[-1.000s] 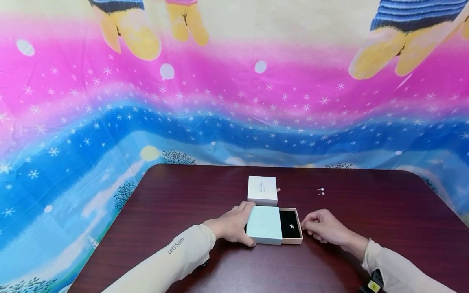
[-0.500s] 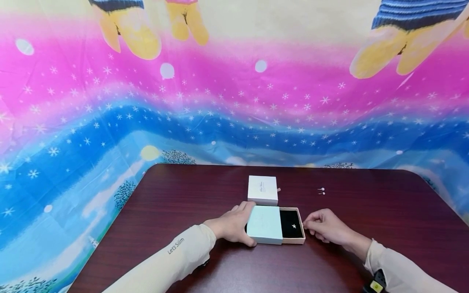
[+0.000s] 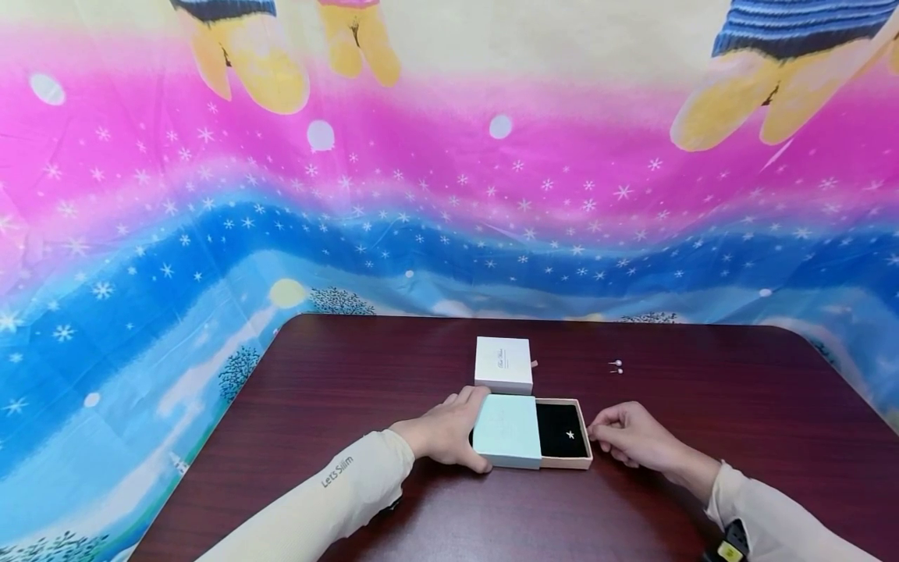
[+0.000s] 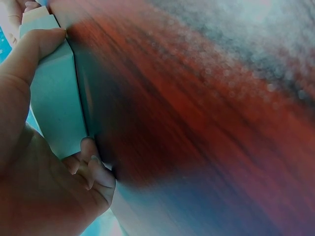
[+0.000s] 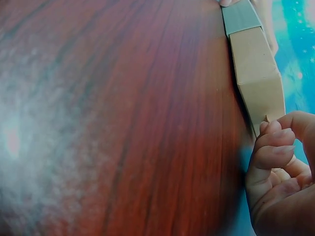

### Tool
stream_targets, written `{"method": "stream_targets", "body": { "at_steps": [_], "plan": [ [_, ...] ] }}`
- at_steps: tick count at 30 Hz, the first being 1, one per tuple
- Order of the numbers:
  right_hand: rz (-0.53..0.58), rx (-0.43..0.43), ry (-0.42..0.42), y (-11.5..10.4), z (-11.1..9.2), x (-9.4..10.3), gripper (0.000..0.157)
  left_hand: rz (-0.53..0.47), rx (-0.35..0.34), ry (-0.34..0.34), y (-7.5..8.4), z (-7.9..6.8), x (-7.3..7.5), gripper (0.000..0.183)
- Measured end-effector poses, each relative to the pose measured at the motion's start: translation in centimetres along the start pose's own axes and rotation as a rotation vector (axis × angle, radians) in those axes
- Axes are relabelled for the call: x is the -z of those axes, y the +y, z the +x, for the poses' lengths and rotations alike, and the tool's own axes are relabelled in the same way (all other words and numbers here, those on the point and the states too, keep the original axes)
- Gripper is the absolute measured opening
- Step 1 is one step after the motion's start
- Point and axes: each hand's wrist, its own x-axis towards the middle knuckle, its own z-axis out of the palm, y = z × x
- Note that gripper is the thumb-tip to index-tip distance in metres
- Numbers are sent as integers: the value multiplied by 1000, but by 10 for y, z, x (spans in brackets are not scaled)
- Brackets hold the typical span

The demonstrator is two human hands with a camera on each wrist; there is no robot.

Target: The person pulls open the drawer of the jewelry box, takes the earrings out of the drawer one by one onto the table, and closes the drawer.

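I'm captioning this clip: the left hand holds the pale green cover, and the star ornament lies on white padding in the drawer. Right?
The padding under the star ornament is black, not white, as the head view shows; the left hand does hold the cover.

Location type: apparent staged recording station; exact room undetermined. Indicators visible before me: a creased, snowflake-printed backdrop [image 3: 421,156] spanning the full background, a round-cornered, wood-grain tabletop [image 3: 351,375] fronting it, and a wrist-worn device [image 3: 730,549].
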Motion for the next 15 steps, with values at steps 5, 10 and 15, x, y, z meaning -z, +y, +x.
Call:
{"method": "stream_targets", "body": {
  "at_steps": [5, 10, 15],
  "plan": [
    [-14, -18, 14, 2, -1, 2, 20, -3, 0, -1, 0, 0, -1, 103],
    [-25, -17, 25, 1, -4, 3, 21, 0, -5, -1, -1, 1, -1, 103],
    [-33, -21, 30, 1, -5, 4, 22, 3, -1, -3, -1, 1, -2, 104]
  ]
}}
